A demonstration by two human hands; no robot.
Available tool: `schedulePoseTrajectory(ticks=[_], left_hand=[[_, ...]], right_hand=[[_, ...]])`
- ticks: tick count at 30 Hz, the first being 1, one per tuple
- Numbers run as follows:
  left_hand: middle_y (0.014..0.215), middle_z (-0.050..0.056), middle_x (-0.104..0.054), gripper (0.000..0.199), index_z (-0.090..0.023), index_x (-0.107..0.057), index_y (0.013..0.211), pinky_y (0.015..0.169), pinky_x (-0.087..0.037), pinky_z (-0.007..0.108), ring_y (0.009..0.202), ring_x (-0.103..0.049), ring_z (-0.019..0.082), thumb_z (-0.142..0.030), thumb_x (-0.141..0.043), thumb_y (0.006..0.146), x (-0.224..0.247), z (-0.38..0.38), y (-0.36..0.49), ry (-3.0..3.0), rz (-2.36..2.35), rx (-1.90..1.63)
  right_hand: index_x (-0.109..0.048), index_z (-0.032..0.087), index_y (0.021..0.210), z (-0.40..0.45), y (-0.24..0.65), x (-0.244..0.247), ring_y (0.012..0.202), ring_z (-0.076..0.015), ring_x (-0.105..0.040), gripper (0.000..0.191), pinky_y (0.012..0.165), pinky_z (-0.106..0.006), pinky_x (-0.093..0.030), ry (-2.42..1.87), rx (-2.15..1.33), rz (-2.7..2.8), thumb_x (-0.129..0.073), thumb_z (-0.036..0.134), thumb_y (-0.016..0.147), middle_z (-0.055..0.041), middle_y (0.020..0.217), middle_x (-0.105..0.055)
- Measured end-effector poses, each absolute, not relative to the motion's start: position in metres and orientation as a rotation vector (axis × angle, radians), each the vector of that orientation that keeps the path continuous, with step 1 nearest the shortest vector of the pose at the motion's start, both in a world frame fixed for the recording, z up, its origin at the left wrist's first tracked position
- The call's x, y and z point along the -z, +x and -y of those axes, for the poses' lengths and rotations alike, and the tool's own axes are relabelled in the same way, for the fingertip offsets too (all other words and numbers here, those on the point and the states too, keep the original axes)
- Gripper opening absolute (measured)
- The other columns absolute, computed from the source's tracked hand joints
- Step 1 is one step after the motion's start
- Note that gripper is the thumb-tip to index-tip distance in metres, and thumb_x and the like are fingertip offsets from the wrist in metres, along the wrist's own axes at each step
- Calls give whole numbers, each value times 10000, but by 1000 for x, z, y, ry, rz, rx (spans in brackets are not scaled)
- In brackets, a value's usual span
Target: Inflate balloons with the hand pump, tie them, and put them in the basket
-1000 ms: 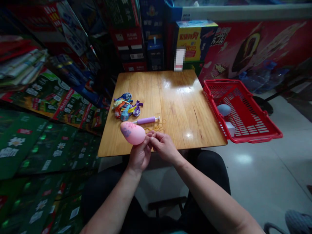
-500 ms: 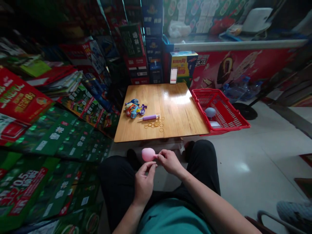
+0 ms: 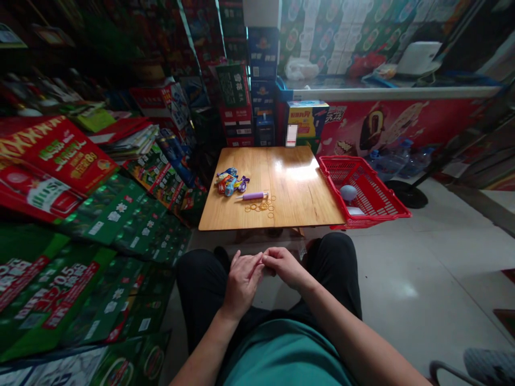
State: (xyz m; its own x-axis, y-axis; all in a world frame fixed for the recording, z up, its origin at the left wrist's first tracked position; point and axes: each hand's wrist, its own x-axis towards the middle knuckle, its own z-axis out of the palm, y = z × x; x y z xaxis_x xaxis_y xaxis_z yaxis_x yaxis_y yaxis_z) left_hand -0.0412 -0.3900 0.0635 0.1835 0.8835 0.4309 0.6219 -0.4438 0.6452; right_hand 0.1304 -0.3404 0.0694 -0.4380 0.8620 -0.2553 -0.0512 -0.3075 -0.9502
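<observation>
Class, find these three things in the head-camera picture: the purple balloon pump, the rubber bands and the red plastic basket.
Purple balloon pump point(image 3: 254, 196): head view, on its barrel.
Rubber bands point(image 3: 261, 206): head view, on the loose pile's middle.
Red plastic basket point(image 3: 376, 221): head view, on its front rim.

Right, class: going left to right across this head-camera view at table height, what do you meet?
Green printed cartons → uninflated balloons → purple hand pump → red plastic basket
</observation>
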Motion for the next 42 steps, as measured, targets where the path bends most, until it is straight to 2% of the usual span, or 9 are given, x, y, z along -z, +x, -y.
schedulePoseTrajectory(ticks=[8, 13, 18, 21, 27, 34, 36, 39, 42], left_hand=[[917, 9, -775, 142, -250, -759, 1030, 1150, -375, 552, 883, -713, 202, -210, -624, 1012, -70, 374, -59, 2224, -1401, -1023], [901, 10, -776, 127, -249, -754, 951, 1137, -391, 548, 865, -713, 208, -237, -637, 997, -62, 362, -64, 2059, -1455, -982], [940, 45, -786, 176, -253, -774, 919, 1039, -490, 455, 912, -723, 232, -317, -629, 997, -53, 351, -66, 1783, -1503, -1033], [965, 70, -790, 181, -234, -795, 931, 869, -556, 358, 921, -737, 238, -351, -662, 968, -49, 342, -67, 1541, -1501, -1113], [921, 81, -792, 192, -201, -814, 928, 794, -567, 322, 870, -740, 237, -374, -741, 889, -52, 321, -64, 1230, -1450, -1187], [810, 51, -745, 260, -176, -784, 915, 672, -518, 268, 727, -680, 180, -416, -819, 821, -49, 300, -58, 908, -1358, -1268], [820, 51, -744, 296, -172, -772, 933, 655, -513, 263, 715, -673, 173, -438, -827, 814, -49, 295, -55, 862, -1328, -1275], [881, 71, -759, 334, -164, -768, 944, 640, -509, 257, 715, -665, 164, -452, -846, 794, -53, 289, -51, 799, -1268, -1273], [1071, 105, -778, 337, -168, -770, 931, 640, -508, 254, 716, -656, 143, -454, -860, 778, -59, 289, -47, 761, -1212, -1271]], right_hand=[[-657, 165, 748, 329, 134, -69, 490, -96, -470, 180, 494, -211, -325, -1342, -1669, 1604, -612, 265, 891, 21, 546, -590], [-717, 158, 821, 310, 132, -67, 512, -105, -540, 220, 498, -206, -362, -1371, -1655, 1847, -598, 301, 938, 2, 620, -671], [-783, 160, 902, 254, 138, -55, 796, -169, -691, 161, 724, -241, -468, -1618, -1164, 2039, -651, 250, 925, -64, 863, -776], [-789, 145, 1023, 213, 143, -46, 970, -231, -697, 217, 862, -301, -470, -1793, -927, 2016, -597, 228, 966, -133, 1029, -774], [-761, 145, 1161, 167, 143, -32, 1136, -285, -651, 274, 962, -347, -452, -1938, -745, 2087, -551, 221, 1003, -197, 1282, -669], [-693, 101, 1070, 159, 135, -32, 1125, -297, -610, 191, 944, -357, -431, -1854, -896, 2010, -544, 118, 953, -232, 1201, -651], [-671, 124, 934, 163, 132, -37, 976, -254, -618, 143, 850, -328, -441, -1769, -1021, 1940, -542, 177, 961, -169, 1021, -673], [-574, 177, 763, 181, 128, -47, 677, -160, -524, 281, 655, -275, -406, -1577, -1292, 1821, -497, 336, 982, -35, 719, -567], [-518, 200, 758, 208, 127, -59, 566, -111, -424, 344, 571, -249, -374, -1380, -1520, 1703, -518, 487, 947, 25, 667, -490]])
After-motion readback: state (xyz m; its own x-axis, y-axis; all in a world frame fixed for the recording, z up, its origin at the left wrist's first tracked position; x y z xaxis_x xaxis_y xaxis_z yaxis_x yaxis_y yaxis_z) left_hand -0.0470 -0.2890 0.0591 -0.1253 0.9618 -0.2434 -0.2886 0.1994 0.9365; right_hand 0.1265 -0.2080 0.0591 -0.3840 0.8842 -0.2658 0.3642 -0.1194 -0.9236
